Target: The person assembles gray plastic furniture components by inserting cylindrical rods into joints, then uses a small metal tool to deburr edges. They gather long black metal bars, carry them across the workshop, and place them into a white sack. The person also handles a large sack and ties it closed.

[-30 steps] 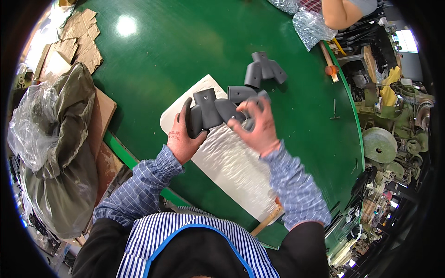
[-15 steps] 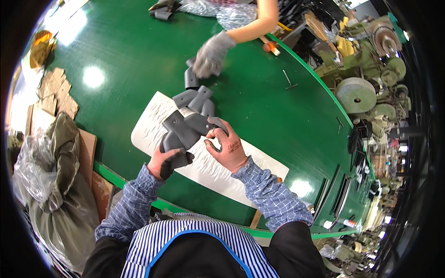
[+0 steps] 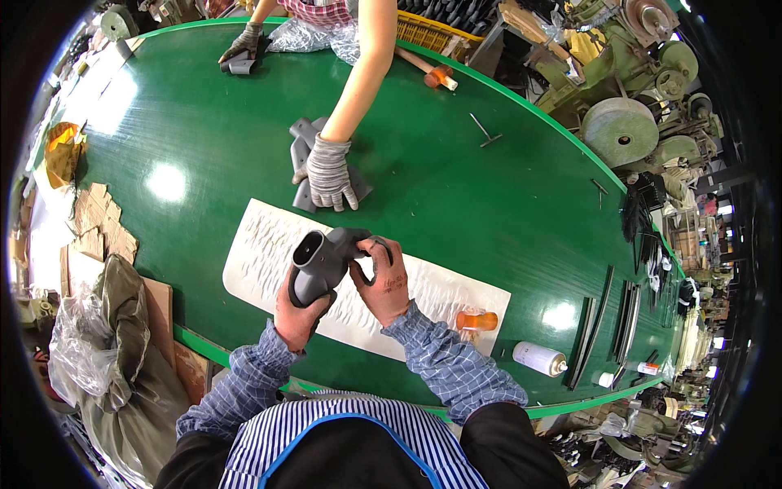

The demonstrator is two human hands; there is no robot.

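Layout of the worktable (image 3: 489, 187), seen from the wearer's head.
Moulded part (image 3: 322, 262) at centre, held between left hand (image 3: 297, 314) and right hand (image 3: 383, 281), above the sheet (image 3: 269, 244). At 12 o'clock: a co-worker's gloved hand (image 3: 330, 173) on more parts (image 3: 303, 140). At 4 o'clock: bottle (image 3: 476, 320) on the sheet, spray can (image 3: 539, 359) beyond.

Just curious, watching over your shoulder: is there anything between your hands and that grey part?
Nothing visible. Both bare hands already hold the grey part: the left hand grips it from below, the right hand wraps its upper end. A co-worker's gloved hand rests on other grey parts farther up the table, apart from them.
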